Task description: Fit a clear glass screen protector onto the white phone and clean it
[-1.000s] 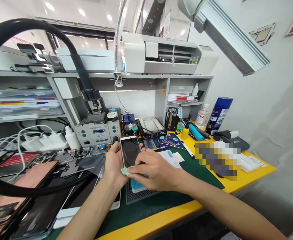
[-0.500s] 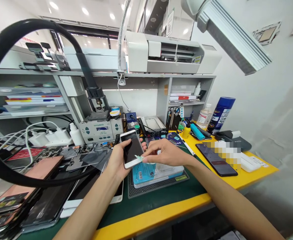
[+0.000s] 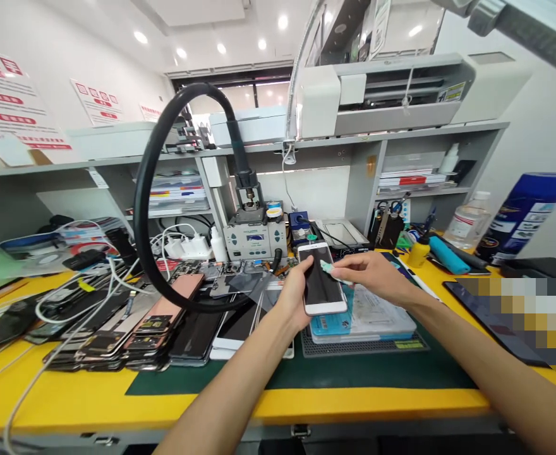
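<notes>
Left hand (image 3: 293,297): clamped on one white-framed phone (image 3: 323,287), thumb at its left edge, other fingers hidden behind. Phone tilted, screen facing the wearer, held above one blue packet (image 3: 330,325) near the middle of the worktop (image 3: 79,404). Right hand (image 3: 377,275): thumb and fingertips pinched together on one pale green wipe (image 3: 326,267), over the upper right of the screen (contact with the glass: cannot tell). Counts, left to right: one black hose (image 3: 141,208), looped; one pink panel (image 3: 181,300); one white bottle (image 3: 218,245); one grey control unit (image 3: 254,240); one yellow bottle (image 3: 418,254); one clear bottle (image 3: 467,224); one dark phone (image 3: 484,325), lying flat, partly pixelated; one blue can (image 3: 527,215), leaning in view.
</notes>
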`<state>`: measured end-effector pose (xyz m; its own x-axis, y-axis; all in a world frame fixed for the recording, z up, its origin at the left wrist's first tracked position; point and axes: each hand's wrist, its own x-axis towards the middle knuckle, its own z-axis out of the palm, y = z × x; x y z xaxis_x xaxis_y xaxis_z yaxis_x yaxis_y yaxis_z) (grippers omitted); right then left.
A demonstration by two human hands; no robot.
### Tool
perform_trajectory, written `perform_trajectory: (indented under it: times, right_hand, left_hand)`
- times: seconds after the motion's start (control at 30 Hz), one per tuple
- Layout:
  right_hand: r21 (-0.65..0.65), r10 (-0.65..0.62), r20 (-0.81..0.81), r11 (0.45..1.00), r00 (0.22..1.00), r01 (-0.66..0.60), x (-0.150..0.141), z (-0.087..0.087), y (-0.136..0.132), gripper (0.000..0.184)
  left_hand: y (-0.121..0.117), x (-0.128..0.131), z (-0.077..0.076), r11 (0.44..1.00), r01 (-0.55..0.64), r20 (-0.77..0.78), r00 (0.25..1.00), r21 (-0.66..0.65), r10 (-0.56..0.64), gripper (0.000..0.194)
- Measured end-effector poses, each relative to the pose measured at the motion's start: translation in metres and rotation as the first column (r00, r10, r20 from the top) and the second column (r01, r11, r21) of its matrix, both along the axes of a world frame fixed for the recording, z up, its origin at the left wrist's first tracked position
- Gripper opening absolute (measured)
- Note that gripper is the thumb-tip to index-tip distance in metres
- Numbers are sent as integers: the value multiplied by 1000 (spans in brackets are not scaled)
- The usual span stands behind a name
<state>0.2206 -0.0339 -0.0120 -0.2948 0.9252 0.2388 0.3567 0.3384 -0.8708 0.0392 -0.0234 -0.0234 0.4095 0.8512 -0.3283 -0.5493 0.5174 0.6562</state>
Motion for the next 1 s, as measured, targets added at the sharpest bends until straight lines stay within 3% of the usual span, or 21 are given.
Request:
perform_trajectory:
  times: [0.1,0.3,0.43,0.67,0.87,1.0]
  right_hand:
    - [30,-98,-35,995,995,99,1,-4,6,44]
    - [39,-256,-145,964,956,264,3,-9,14,49]
    - [42,-364,-167,926,916,376,3,-9,16,48]
    - [176,-465,-57,867,884,467,3,-11,16,38]
    - [203,-507,47,848,860,489,3,-8,14,32]
    - [194,-525,124,845,842,498,0,-4,10,35]
  left_hand:
    - [-4,1,3,999,44,5,999,-3,-44,35]
    - [-5,1,-3,969,245,75,966,28,-246,51]
    - [-5,3,-6,956,287,81,953,63,-292,53]
    - [-5,4,-6,933,345,98,930,100,-355,62]
    - [-4,2,-9,921,377,139,911,97,-388,63]
    - [-4,3,-11,852,508,112,846,128,-521,64]
